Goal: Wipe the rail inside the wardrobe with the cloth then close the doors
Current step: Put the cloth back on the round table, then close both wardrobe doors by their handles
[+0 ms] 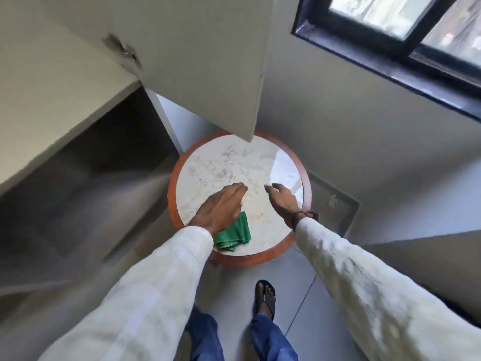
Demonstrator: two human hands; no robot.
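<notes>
The folded green cloth (pixel 234 234) lies on the round marble-topped side table (pixel 281 165) in the middle of the frame, near the lower left edge of the tabletop. Its upper left part is hidden under the wrist of the left hand (pixel 221 207), so I cannot tell if the hand touches it. This hand is stretched out flat, palm down, fingers together and pointing to the upper right, and it grips nothing. The cloth shows below and right of the wrist, beside the white sleeve cuff (pixel 200 241).

The right hand (pixel 282 198) hangs over the right part of the tabletop, well apart from the cloth. Its fingers are loosely curled and it has nothing in it. A dark wristband (pixel 303 216) sits at its wrist.

Above the table, in the upper middle of the frame, the wardrobe door (pixel 208 61) stands open, and its lower corner reaches over the far edge of the tabletop. The dark inside of the wardrobe (pixel 91 165) fills the left of the frame. A black-framed window (pixel 390 48) is in the upper right. At the bottom, a foot in a black sandal (pixel 265 298) stands on the grey floor.
</notes>
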